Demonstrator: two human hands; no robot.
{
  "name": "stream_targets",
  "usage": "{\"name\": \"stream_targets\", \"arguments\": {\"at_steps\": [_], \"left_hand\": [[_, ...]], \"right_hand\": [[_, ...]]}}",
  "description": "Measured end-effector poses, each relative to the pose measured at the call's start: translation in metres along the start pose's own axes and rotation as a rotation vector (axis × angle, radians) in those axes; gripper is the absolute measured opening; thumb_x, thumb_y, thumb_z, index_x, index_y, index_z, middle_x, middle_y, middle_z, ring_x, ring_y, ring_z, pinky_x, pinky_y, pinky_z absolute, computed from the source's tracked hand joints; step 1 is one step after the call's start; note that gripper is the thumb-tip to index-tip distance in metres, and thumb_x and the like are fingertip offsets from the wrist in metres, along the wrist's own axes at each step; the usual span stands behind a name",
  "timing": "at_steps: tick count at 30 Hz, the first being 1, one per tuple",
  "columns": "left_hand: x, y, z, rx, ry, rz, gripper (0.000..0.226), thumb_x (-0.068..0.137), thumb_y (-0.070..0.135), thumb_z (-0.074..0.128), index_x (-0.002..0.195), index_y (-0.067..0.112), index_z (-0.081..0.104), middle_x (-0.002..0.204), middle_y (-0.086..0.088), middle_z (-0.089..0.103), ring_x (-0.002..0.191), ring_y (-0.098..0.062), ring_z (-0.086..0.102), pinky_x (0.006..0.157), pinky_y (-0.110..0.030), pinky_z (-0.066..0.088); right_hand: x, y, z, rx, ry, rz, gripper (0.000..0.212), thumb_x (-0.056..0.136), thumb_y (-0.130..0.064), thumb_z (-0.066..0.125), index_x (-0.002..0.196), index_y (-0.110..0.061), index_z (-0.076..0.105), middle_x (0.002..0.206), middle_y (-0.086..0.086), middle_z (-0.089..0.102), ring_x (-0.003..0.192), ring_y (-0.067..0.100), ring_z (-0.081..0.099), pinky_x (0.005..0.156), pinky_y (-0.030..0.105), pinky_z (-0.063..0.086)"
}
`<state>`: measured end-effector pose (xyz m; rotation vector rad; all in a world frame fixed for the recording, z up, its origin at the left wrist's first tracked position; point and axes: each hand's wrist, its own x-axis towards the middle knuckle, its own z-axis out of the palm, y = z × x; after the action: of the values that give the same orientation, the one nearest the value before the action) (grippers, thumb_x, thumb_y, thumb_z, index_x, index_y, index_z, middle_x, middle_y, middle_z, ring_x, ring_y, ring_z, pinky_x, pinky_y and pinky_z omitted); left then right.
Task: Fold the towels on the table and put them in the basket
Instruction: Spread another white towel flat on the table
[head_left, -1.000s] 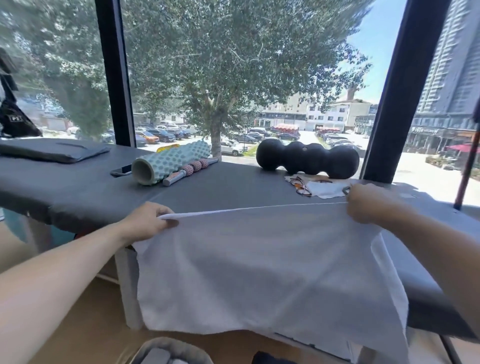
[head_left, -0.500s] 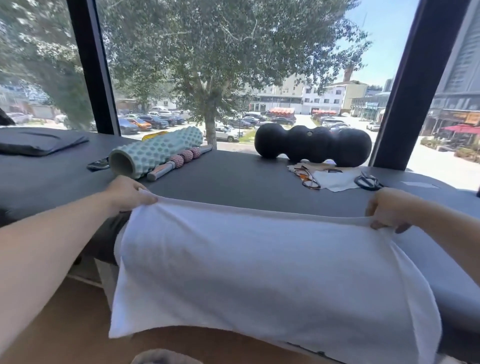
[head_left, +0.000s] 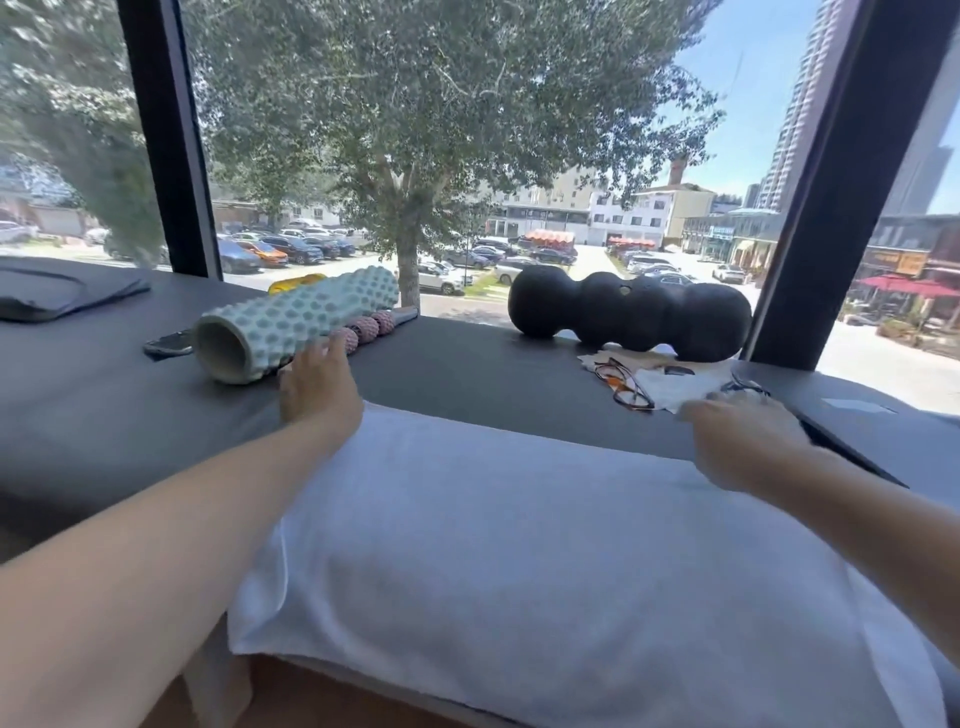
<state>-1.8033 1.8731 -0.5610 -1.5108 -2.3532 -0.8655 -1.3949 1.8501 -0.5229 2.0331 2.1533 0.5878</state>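
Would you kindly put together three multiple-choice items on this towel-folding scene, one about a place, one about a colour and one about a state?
1. Where does the pale green foam roller lie?
A. on the table, beyond the left hand
B. on top of the towel
C. on the floor

2. What colour is the towel?
A. blue
B. white
C. red

3. How does the towel lie?
A. rolled into a tight tube
B. held up in the air, clear of the table
C. spread on the table, its near edge hanging over the front

Answers:
1 A: the roller rests on the dark table just past the left hand.
2 B: the cloth is plainly white.
3 C: it lies flat between the left hand and the right hand, and droops over the table's near edge.
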Motion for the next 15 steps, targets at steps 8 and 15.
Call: {"name": "stream_targets", "arguments": {"at_steps": [8,15], "left_hand": [[-0.068,0.037,0.0,-0.146,-0.477,0.152,0.044,0.099,0.018,0.04,0.141,0.021,0.051,0.152,-0.003,0.047,0.137,-0.024,0.043,0.111,-0.037,0.037],[-0.063,-0.055,-0.026,-0.03,-0.496,0.241,0.049,0.106,0.047,0.031,0.152,0.03,0.04,0.162,0.01,0.03,0.15,-0.013,0.024,0.124,-0.04,0.01]], "right_hand": [[-0.002,-0.203,-0.007,0.566,-0.077,-0.447,0.021,0.102,-0.032,0.032,0.106,-0.021,0.05,0.119,0.004,0.051,0.13,0.033,0.043,0.107,0.05,0.035],[-0.006,-0.211,-0.008,0.594,-0.068,-0.413,0.059,0.101,-0.059,0.019,0.151,-0.031,0.034,0.162,-0.004,0.028,0.151,0.025,0.018,0.121,0.047,0.015]]}}
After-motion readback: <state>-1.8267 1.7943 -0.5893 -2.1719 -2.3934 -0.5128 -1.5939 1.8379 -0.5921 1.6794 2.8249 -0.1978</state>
